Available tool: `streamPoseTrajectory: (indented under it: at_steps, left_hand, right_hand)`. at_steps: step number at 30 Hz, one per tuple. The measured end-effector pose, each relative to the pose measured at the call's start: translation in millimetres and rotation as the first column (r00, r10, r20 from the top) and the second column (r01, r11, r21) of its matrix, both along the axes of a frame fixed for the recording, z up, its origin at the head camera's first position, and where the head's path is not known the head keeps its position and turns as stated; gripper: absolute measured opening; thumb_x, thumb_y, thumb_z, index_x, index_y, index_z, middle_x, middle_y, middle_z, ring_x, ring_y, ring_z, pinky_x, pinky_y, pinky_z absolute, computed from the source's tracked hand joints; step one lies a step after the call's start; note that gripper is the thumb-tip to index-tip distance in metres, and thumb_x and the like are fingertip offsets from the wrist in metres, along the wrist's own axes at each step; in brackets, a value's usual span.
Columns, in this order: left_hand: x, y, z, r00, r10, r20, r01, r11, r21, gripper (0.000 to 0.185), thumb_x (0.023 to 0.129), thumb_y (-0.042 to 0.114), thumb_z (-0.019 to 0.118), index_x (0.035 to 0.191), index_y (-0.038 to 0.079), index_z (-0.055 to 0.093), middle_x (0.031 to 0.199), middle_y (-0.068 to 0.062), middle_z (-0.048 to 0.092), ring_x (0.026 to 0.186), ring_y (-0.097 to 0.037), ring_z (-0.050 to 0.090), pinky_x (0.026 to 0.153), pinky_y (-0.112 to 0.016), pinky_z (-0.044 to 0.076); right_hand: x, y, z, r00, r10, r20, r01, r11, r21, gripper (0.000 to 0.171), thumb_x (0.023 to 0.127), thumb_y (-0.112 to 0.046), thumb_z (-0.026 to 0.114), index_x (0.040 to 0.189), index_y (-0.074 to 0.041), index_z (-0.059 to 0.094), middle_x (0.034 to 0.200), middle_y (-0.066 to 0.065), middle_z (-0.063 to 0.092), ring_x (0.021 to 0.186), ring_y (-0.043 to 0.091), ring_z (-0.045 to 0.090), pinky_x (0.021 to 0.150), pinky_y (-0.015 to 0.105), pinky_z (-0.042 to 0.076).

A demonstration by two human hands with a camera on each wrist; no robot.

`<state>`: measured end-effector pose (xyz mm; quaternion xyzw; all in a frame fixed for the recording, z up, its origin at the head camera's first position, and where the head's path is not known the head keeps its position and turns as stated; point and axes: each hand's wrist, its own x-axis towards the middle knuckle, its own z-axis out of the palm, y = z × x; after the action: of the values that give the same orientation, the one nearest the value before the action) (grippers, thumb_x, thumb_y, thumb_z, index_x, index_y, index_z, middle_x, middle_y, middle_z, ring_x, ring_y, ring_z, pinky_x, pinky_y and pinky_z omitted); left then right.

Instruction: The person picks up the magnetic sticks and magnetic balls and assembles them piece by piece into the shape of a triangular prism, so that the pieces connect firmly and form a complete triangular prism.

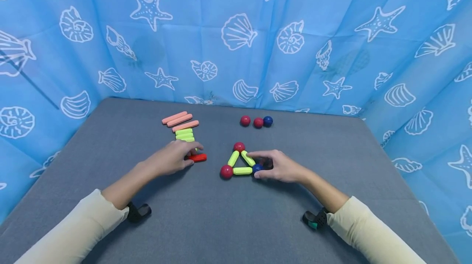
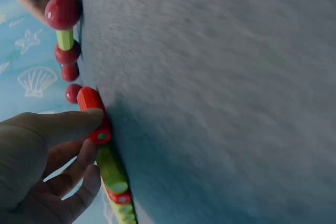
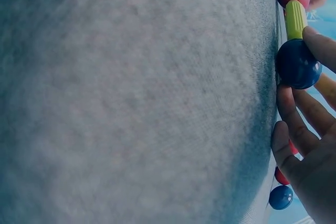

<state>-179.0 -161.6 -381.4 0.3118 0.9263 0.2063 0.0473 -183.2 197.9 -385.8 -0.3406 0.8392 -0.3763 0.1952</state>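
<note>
A flat triangle of yellow-green magnetic rods (image 1: 242, 171) joined by balls lies on the table. Its corners are a near red ball (image 1: 226, 172), a far red ball (image 1: 239, 147) and a blue ball (image 3: 298, 64) on the right. My right hand (image 1: 282, 168) holds the blue ball between thumb and fingers, a fingertip by the right-hand rod. To the left, my left hand (image 1: 171, 157) pinches a red rod (image 1: 199, 157), whose free end points toward the triangle. In the left wrist view the thumb presses along the red rod (image 2: 90, 99); the fingertips behind it are partly hidden.
Beyond my left hand lie several yellow-green rods (image 1: 184, 134), partly covered by it, and salmon rods (image 1: 180, 120). Two loose red balls (image 1: 245, 120) and a blue ball (image 1: 268, 121) sit behind the triangle. A blue shell-print curtain (image 1: 258, 51) borders the grey table (image 1: 236, 223).
</note>
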Motion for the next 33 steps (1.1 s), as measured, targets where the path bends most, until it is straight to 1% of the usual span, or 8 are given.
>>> streamPoseTrajectory:
  at_steps: [4, 9, 12, 15, 19, 23, 29, 33]
  left_hand:
    - [-2.4, 14.4, 0.0, 0.999, 0.001, 0.032, -0.002, 1.000, 0.022, 0.048, 0.086, 0.007, 0.077, 0.131, 0.009, 0.061, 0.103, -0.003, 0.069, 0.094, -0.018, 0.062, 0.088, -0.043, 0.053]
    - [-9.4, 39.5, 0.8, 0.996, -0.014, 0.090, 0.000, 0.988, 0.156, 0.051, 0.087, 0.007, 0.075, 0.135, 0.009, 0.058, 0.106, -0.002, 0.068, 0.096, -0.017, 0.062, 0.089, -0.039, 0.053]
    - [-15.7, 56.2, 3.3, 0.992, -0.031, 0.125, -0.003, 0.964, 0.266, 0.050, 0.088, 0.006, 0.074, 0.135, 0.008, 0.057, 0.109, -0.003, 0.067, 0.098, -0.017, 0.062, 0.088, -0.036, 0.054]
    - [-23.3, 72.1, 6.1, 0.988, -0.049, 0.147, -0.010, 0.927, 0.374, 0.046, 0.089, 0.006, 0.074, 0.133, 0.009, 0.059, 0.113, -0.003, 0.066, 0.100, -0.016, 0.062, 0.088, -0.033, 0.054]
    - [-33.5, 87.9, 7.0, 0.987, -0.057, 0.147, -0.018, 0.888, 0.459, 0.039, 0.089, 0.005, 0.073, 0.127, 0.009, 0.063, 0.114, -0.003, 0.067, 0.102, -0.016, 0.063, 0.091, -0.034, 0.054]
    - [-39.8, 96.6, 5.7, 0.984, -0.051, 0.168, -0.035, 0.882, 0.470, 0.035, 0.090, 0.004, 0.072, 0.124, 0.004, 0.065, 0.109, -0.005, 0.068, 0.101, -0.017, 0.063, 0.092, -0.036, 0.053]
    - [-43.9, 99.5, 2.1, 0.980, -0.057, 0.189, -0.036, 0.889, 0.456, 0.036, 0.090, 0.003, 0.071, 0.125, 0.000, 0.064, 0.111, -0.007, 0.069, 0.102, -0.019, 0.064, 0.091, -0.036, 0.053]
    - [-44.9, 96.7, 0.7, 0.980, -0.053, 0.194, -0.035, 0.903, 0.428, 0.037, 0.090, 0.005, 0.071, 0.126, 0.002, 0.064, 0.109, -0.006, 0.069, 0.100, -0.019, 0.063, 0.090, -0.035, 0.053]
  right_hand:
    - [-0.3, 0.3, 0.1, 1.000, 0.004, 0.001, -0.004, 1.000, -0.003, 0.061, 0.090, -0.019, 0.073, 0.145, -0.007, 0.051, 0.128, 0.008, 0.061, 0.099, 0.022, 0.058, 0.083, 0.035, 0.051]
    - [-1.1, -0.3, -0.1, 1.000, -0.005, 0.018, 0.005, 1.000, 0.006, 0.061, 0.090, -0.020, 0.074, 0.145, -0.009, 0.051, 0.131, 0.007, 0.060, 0.101, 0.022, 0.058, 0.087, 0.037, 0.050]
    - [-1.8, -0.5, -0.3, 1.000, -0.006, 0.025, 0.006, 1.000, 0.005, 0.061, 0.090, -0.021, 0.073, 0.146, -0.009, 0.050, 0.133, 0.007, 0.059, 0.103, 0.022, 0.058, 0.089, 0.039, 0.050]
    - [-2.7, 0.3, -1.0, 1.000, -0.001, 0.030, 0.002, 1.000, -0.004, 0.062, 0.090, -0.020, 0.074, 0.146, -0.008, 0.050, 0.134, 0.008, 0.059, 0.102, 0.022, 0.058, 0.088, 0.041, 0.050]
    - [-3.6, 0.8, -1.5, 0.999, 0.009, 0.036, -0.008, 1.000, -0.012, 0.062, 0.089, -0.019, 0.074, 0.146, -0.008, 0.050, 0.132, 0.007, 0.060, 0.101, 0.023, 0.058, 0.086, 0.041, 0.050]
    - [-4.4, 0.6, -0.5, 0.999, 0.023, 0.046, -0.022, 1.000, -0.015, 0.063, 0.089, -0.019, 0.074, 0.146, -0.007, 0.050, 0.131, 0.007, 0.060, 0.100, 0.023, 0.059, 0.085, 0.038, 0.051]
    - [-7.1, 1.0, 0.6, 0.998, 0.038, 0.046, -0.037, 0.999, -0.018, 0.062, 0.090, -0.019, 0.074, 0.145, -0.005, 0.050, 0.125, 0.007, 0.063, 0.097, 0.022, 0.060, 0.084, 0.035, 0.052]
    - [-9.0, 1.3, 1.1, 0.998, 0.054, 0.039, -0.053, 0.998, -0.022, 0.061, 0.090, -0.019, 0.073, 0.144, -0.003, 0.050, 0.131, 0.011, 0.061, 0.102, 0.021, 0.061, 0.087, 0.037, 0.052]
